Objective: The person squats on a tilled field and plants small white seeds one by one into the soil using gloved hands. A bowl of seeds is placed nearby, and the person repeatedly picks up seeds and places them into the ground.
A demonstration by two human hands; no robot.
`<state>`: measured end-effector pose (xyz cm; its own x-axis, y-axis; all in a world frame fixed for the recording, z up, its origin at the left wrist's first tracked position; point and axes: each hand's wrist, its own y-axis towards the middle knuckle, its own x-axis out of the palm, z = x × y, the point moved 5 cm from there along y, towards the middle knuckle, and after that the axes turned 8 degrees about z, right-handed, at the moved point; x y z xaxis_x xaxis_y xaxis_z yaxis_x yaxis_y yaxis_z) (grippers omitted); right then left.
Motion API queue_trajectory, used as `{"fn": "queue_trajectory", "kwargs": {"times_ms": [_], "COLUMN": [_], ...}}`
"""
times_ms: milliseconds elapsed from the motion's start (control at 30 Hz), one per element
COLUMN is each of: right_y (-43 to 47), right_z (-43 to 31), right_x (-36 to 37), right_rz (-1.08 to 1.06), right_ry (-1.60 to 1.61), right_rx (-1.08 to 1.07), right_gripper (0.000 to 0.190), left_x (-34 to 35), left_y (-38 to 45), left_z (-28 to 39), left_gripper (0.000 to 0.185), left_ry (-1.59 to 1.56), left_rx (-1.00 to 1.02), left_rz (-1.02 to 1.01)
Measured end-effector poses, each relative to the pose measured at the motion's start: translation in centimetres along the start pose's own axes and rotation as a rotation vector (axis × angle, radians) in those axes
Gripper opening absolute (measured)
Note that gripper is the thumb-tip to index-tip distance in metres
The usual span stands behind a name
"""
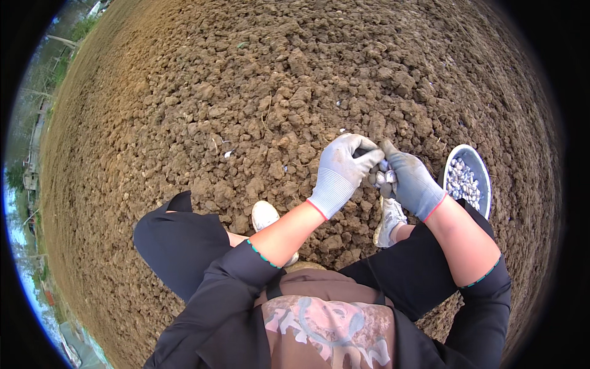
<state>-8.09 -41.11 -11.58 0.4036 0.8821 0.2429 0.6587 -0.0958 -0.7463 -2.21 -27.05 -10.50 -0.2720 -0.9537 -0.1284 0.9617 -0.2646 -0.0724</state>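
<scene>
My right hand (408, 177), in a grey coated work glove, is curled around several white and purple garlic cloves (385, 176). Beside it, my left hand (343, 163) wears a matching glove. Its thumb and forefinger tips meet at the edge of the held cloves; whether a clove is pinched between them is hidden. A shallow oval bowl (486, 196) stands on the soil by my right knee, with many more cloves (462, 182) inside.
Loose, cloddy brown soil (276, 92) spreads all around. A white scrap or clove (228, 153) lies on it, ahead to the left. My white shoes (265, 215) are planted apart below my hands. Trees and structures (34, 152) line the far left rim.
</scene>
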Motion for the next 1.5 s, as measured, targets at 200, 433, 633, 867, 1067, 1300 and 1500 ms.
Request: {"fn": "queue_trajectory", "kwargs": {"times_ms": [200, 433, 633, 867, 1067, 1300, 1500], "right_y": [-1.8, -1.6, -3.5, -5.5, -5.4, -3.9, -2.8], "right_z": [-0.4, 1.1, 0.3, -2.2, -2.6, -3.3, -4.1], "right_x": [1.0, 0.0, 1.2, 0.0, 0.1, -1.7, -3.0], "right_rz": [-0.075, -0.121, -0.071, -0.062, -0.067, 0.057, 0.208], "right_ry": [0.116, 0.129, 0.017, 0.097, 0.055, 0.141, 0.162], "right_rx": [-0.026, -0.01, 0.078, 0.046, 0.019, 0.064, 0.084], "right_gripper": [0.033, 0.029, 0.035, 0.031, 0.028, 0.027, 0.027], "left_x": [-0.3, 2.5, -0.5, -15.2, -20.3, -16.3, -14.5], "left_y": [-1.2, -2.9, 2.1, 13.1, 19.3, 22.3, 17.8], "left_z": [0.0, -0.4, -2.2, -24.3, -36.1, -37.9, -33.5], "left_gripper": [0.018, 0.044, 0.054, 0.015, 0.019, 0.02, 0.018], "left_ry": [-0.136, -0.65, -0.639, 0.692, 0.713, 1.379, 1.262], "left_rx": [0.132, -0.135, -0.087, -0.227, -0.348, -0.465, 0.256], "left_rz": [0.172, -0.066, 0.041, 0.288, -0.012, -0.42, -0.357]}}
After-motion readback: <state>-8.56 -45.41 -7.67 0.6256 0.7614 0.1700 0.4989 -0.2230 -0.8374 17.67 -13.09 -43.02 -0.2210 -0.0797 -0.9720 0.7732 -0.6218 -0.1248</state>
